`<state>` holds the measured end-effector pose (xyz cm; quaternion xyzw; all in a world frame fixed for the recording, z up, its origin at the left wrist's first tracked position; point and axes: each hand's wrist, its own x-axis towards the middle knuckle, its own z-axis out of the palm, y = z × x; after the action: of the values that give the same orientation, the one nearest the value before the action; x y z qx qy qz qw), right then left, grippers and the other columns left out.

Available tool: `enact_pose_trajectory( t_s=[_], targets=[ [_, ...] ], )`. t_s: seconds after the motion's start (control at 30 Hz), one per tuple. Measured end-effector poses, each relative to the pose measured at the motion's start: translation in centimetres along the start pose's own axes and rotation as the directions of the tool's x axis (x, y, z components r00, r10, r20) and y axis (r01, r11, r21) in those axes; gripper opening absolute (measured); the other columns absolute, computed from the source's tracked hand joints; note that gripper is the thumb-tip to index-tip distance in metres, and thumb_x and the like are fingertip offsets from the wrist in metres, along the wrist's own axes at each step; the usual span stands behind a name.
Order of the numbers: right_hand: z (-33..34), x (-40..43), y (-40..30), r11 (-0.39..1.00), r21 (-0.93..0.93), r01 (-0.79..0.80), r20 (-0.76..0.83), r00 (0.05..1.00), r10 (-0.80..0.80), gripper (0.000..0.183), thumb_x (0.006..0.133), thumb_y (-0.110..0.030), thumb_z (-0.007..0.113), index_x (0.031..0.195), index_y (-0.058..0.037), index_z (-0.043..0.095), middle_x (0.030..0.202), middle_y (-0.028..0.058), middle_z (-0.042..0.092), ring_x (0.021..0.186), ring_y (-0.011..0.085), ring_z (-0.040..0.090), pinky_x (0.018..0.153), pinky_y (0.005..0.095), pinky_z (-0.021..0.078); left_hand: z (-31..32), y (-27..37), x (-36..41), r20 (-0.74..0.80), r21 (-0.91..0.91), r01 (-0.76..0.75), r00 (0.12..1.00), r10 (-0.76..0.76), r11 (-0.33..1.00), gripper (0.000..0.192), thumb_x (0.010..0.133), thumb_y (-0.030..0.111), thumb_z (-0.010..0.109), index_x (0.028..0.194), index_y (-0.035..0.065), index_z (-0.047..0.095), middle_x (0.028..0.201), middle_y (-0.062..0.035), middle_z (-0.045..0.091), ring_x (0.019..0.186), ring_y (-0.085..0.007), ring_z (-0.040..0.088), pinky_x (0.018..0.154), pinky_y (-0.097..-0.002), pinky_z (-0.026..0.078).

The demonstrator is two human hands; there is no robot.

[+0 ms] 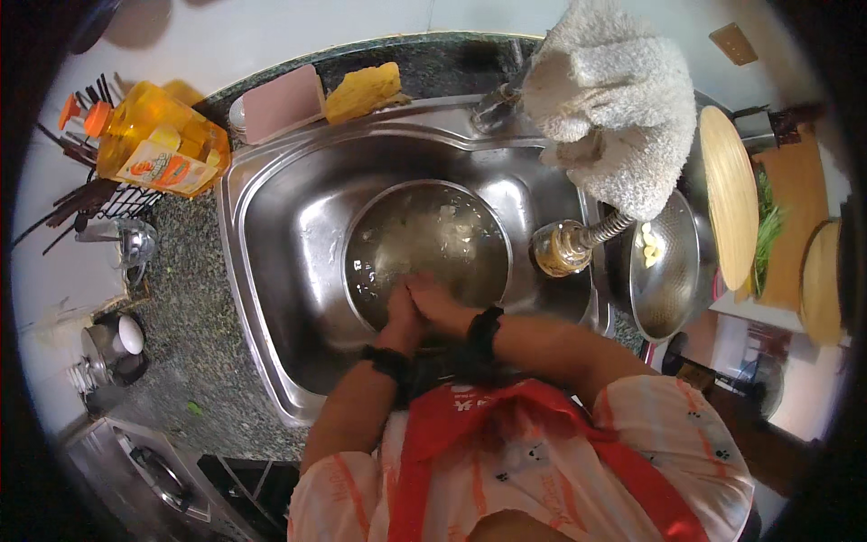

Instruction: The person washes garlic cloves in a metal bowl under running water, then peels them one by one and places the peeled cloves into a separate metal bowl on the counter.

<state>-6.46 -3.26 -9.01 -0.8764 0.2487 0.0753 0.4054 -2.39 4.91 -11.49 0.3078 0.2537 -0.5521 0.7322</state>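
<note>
A round metal basin [428, 196] of cloudy water stands in the stainless-steel sink [298, 223]. My left hand [403, 308] and my right hand [439, 301] are together at the basin's near side, touching each other, with the fingertips at or under the water. The water and blur hide the fingers, so whether they hold anything cannot be told. Dark bands circle both wrists. To the right of the basin hangs the faucet's spout head [561, 249] on a flexible metal hose, with a pale towel [616, 101] draped over the faucet.
An orange dish-soap bottle [166, 146], a pink block-like item [283, 105] and a yellow cloth [364, 91] line the sink's back left. At right are a metal pan [667, 271] with pale pieces and a round wooden board [728, 196]. An egg [131, 335] lies at far left.
</note>
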Motion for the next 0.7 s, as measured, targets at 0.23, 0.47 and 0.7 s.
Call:
enact_pose_trajectory(
  t_s=[0.23,0.47,0.7],
  targets=[
    [-1.4,2.9,-1.4,0.624,0.712,-0.321,0.042,0.907,0.418,0.027,0.092,-0.028,0.044,0.094,-0.0027,0.055,0.094,0.0157,0.061,0.087,0.0234,0.056,0.078,0.0357,0.0443,5.7,1.7,-1.7,-0.004,0.465,-0.311,0.935,0.354,0.829,0.031,0.092,0.033,0.044,0.108,0.0076,0.054,0.098,-0.0077,0.059,0.088,-0.0225,0.058,0.080,-0.0382,0.048],
    [-1.6,1.7,-1.5,0.740,0.625,-0.249,-0.053,0.932,0.358,0.031,0.091,-0.033,0.042,0.094,-0.0050,0.056,0.097,0.0098,0.057,0.084,0.0211,0.051,0.074,0.0401,0.0424,7.4,2.7,-1.7,-0.083,-0.002,-0.119,0.989,0.119,0.993,0.023,0.094,0.030,0.042,0.093,0.0099,0.054,0.089,-0.0032,0.055,0.080,-0.0152,0.054,0.071,-0.0325,0.046],
    [-4.4,2.5,-2.1,0.170,0.838,-0.519,0.457,0.836,0.302,0.031,0.092,-0.030,0.040,0.101,-0.0059,0.058,0.098,0.0108,0.060,0.088,0.0227,0.055,0.078,0.0383,0.0437,6.9,0.7,-1.3,-0.156,0.306,-0.257,0.936,0.315,0.917,0.028,0.091,0.031,0.047,0.101,0.0061,0.056,0.090,-0.0045,0.058,0.082,-0.0191,0.056,0.072,-0.0360,0.047]
  ],
)
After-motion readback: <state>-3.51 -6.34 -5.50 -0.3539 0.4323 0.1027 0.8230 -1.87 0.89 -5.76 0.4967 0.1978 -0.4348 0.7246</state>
